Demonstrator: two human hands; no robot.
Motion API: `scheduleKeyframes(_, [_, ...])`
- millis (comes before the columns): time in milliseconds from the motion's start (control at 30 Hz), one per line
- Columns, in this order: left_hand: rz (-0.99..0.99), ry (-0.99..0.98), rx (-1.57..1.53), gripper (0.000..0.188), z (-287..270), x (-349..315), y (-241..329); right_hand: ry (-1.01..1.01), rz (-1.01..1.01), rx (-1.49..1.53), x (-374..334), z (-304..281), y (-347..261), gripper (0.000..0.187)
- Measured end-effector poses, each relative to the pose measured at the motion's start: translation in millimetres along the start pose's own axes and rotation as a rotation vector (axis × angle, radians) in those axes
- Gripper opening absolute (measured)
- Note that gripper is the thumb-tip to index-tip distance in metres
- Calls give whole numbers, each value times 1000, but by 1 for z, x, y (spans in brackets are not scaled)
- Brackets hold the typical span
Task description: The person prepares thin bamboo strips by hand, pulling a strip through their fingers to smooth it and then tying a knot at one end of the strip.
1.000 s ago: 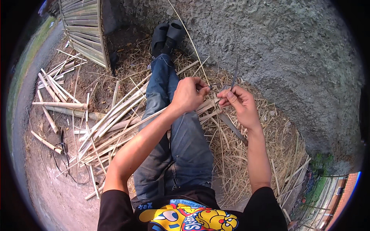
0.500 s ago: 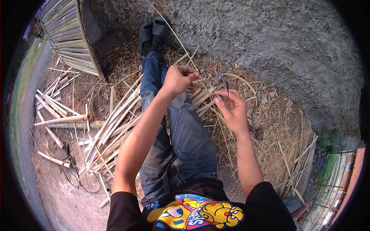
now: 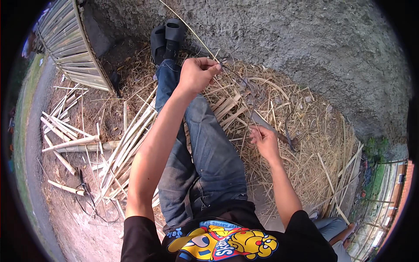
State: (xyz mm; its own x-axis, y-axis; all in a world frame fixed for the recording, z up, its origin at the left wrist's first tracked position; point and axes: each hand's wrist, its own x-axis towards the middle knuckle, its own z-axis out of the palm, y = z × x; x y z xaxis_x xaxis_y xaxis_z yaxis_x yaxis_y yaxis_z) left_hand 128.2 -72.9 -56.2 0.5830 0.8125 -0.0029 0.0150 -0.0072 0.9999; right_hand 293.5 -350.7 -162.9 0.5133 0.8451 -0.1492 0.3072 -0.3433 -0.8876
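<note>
My left hand is held out over my shins, thumb and fingers pinched on a long thin bamboo strip. From there the strip runs up past my feet toward the wall. A dark thin strand shows at the left fingertips. Lower and to the right, my right hand has its fingers closed around the strip's lower stretch, over the shavings. Just beyond the right fingers lies a long grey blade-like tool, partly hidden. A black strap curls beside it.
Split bamboo slats lie in a pile left of my legs, with bamboo poles beyond. A slatted bamboo panel leans at the far left. A rough grey wall stands ahead. Pale shavings cover the right. Another person's leg shows at lower right.
My hands have moved apart along the strip: the left a little up and away, the right down toward me. The grey blade-like tool shows more now.
</note>
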Motion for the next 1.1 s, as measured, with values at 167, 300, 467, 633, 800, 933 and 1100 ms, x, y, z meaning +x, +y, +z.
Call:
scheduleKeyframes(167, [38,12,-27,17,-9,0,0,146,-137,-85,3,-35,-29,31])
scheduleKeyframes(300, [19,18,-72,18,-5,-2,2,77,-302,-115,15,-50,-24,32])
scheduleKeyframes(467, [-18,36,-50,21,-10,-4,7,-40,-162,-238,15,-52,-46,33])
scheduleKeyframes(633, [-80,-5,-46,22,-2,-17,10,-159,-251,263,43,-50,-61,48])
scheduleKeyframes(800, [-118,-67,-123,21,7,-36,14,-436,-259,629,97,-7,-119,47])
scheduleKeyframes(933, [-95,-97,-153,21,20,-49,26,-805,-291,753,128,31,-127,35])
scheduleKeyframes(1100, [-33,-19,-101,21,18,-50,27,-794,-288,756,147,43,-115,22])
